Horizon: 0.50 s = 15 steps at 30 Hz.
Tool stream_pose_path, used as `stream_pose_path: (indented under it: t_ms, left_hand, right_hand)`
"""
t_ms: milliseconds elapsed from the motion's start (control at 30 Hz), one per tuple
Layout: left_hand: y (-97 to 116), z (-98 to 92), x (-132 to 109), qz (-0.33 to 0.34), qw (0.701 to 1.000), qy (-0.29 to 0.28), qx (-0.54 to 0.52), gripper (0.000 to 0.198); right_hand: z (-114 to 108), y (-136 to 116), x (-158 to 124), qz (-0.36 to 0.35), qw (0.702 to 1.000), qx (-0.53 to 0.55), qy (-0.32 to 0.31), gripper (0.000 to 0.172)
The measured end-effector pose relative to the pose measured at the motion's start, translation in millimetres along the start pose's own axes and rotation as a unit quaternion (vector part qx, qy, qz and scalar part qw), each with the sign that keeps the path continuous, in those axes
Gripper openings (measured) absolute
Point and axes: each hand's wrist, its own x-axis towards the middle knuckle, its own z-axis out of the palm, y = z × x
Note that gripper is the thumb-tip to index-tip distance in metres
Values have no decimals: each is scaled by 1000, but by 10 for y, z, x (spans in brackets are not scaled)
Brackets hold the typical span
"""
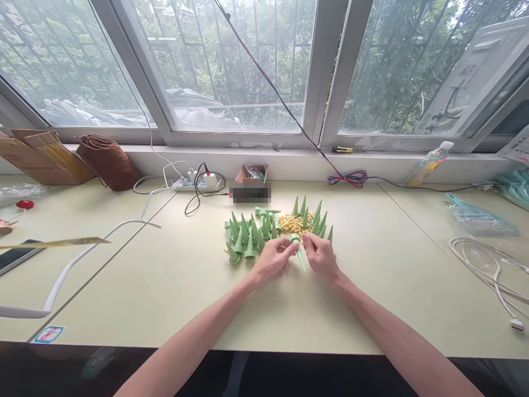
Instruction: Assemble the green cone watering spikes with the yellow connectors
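My left hand (273,259) pinches the wide end of a green plastic cone spike (298,251), whose tip points toward me. My right hand (320,255) is closed with its fingertips at the same spike's top; whether it holds a small part I cannot make out. Just beyond my hands lies a pile of small yellow pieces (292,223). Several green cones (248,237) stand and lie to the left of the pile. More upright green cones (316,218) stand at its right.
A power strip (194,184) with cables sits by the window. A small cardboard box (251,175), brown pouch (108,161) and cardboard box (39,154) line the back. A phone (16,255) lies left; white cables (491,270), plastic bags (477,218) and a bottle (427,164) lie right.
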Motion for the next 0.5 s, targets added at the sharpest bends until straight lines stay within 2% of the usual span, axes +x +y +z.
stream_pose_path:
  t_ms: [233, 500]
  left_hand:
    - [-51, -34, 13, 106, 981, 56, 154, 32]
    - [-134, -40, 9, 207, 950, 82, 220, 24]
  right_hand:
    - [-10, -18, -14, 17, 1000, 8, -4, 44]
    - [-3, -12, 9, 20, 1000, 8, -10, 44]
